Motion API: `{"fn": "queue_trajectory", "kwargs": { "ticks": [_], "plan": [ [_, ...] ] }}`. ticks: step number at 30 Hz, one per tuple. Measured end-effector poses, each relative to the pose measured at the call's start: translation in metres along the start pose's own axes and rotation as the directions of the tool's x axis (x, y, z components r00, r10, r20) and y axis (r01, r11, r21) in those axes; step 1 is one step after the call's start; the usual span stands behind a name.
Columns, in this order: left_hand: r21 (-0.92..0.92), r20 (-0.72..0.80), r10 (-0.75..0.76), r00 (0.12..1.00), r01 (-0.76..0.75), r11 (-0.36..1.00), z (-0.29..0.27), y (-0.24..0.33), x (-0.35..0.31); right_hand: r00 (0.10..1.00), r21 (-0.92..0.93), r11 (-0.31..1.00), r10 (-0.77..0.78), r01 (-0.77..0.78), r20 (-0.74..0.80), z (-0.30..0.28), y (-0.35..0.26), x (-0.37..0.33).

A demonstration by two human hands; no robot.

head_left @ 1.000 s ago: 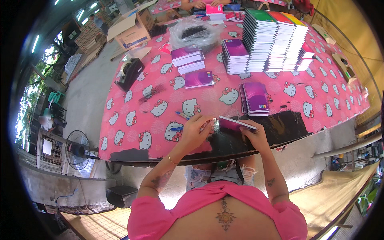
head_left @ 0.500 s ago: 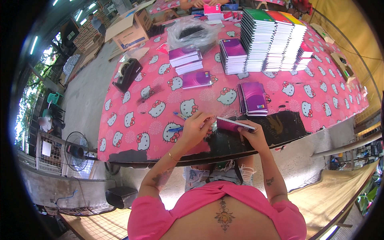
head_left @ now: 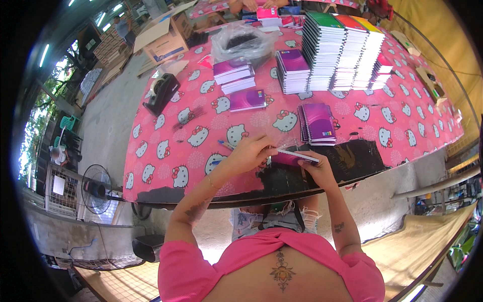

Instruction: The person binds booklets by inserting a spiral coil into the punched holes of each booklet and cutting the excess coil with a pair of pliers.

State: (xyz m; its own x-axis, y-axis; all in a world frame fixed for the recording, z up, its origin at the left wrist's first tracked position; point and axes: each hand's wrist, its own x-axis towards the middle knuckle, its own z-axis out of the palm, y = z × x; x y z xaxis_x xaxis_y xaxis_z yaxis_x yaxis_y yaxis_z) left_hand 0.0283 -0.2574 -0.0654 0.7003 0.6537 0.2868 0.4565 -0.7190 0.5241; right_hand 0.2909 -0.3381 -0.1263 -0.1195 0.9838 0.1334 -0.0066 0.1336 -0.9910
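A small purple notebook [head_left: 288, 158] is tilted on edge above the table's near edge, its white page edges facing up. My right hand [head_left: 320, 170] grips its right end, thumb on the cover. At the notebook's left end, my left hand [head_left: 253, 152] is closed with fingertips pinched together; whatever they hold is too small to make out. Just beyond my right hand lies a short stack of purple spiral notebooks [head_left: 320, 123]. A blue pen [head_left: 216, 162] is partly covered by my left forearm, and another pen [head_left: 226, 145] lies beside my left hand.
A single purple notebook [head_left: 247, 100] lies before a purple stack [head_left: 234, 75]. Tall stacks of spiral notebooks [head_left: 322, 55] stand at the back right. A tape dispenser [head_left: 161, 93], a dark wire coil [head_left: 189, 117], a plastic bag [head_left: 239, 48] and a cardboard box [head_left: 163, 43] are leftward. A person's hands [head_left: 256, 4] show opposite.
My left hand has shifted slightly up and right, its fingertips now against the notebook's left end. The notebook has tipped, showing less cover. My right hand keeps its grip.
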Motion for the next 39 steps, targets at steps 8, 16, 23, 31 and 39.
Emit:
{"fn": "queue_trajectory", "kwargs": {
  "ticks": [8, 16, 23, 31, 39],
  "plan": [
    [0.570, -0.297, 0.057, 0.953, 0.129, 0.811, 0.042, 0.049, -0.014, 0.987, 0.109, 0.989, 0.109, -0.096, -0.119, 0.020, -0.025, -0.013],
    [0.350, -0.220, 0.081, 0.972, 0.001, 0.937, 0.005, 0.027, -0.005, 0.990, 0.089, 0.995, 0.057, -0.045, -0.131, 0.018, -0.016, -0.016],
    [0.106, -0.137, -0.017, 0.990, 0.031, 0.994, -0.005, 0.031, -0.008, 0.997, -0.106, 0.993, -0.059, 0.053, -0.058, 0.018, -0.032, -0.022],
    [0.631, -0.169, 0.057, 0.984, 0.064, 0.773, 0.085, 0.052, -0.066, 0.986, 0.190, 0.982, 0.050, -0.020, -0.158, 0.028, -0.038, -0.024],
    [0.630, -0.086, -0.053, 0.995, 0.095, 0.771, 0.063, 0.073, -0.045, 0.986, 0.209, 0.975, 0.100, -0.070, -0.136, 0.026, -0.046, -0.027]
  ]
}}
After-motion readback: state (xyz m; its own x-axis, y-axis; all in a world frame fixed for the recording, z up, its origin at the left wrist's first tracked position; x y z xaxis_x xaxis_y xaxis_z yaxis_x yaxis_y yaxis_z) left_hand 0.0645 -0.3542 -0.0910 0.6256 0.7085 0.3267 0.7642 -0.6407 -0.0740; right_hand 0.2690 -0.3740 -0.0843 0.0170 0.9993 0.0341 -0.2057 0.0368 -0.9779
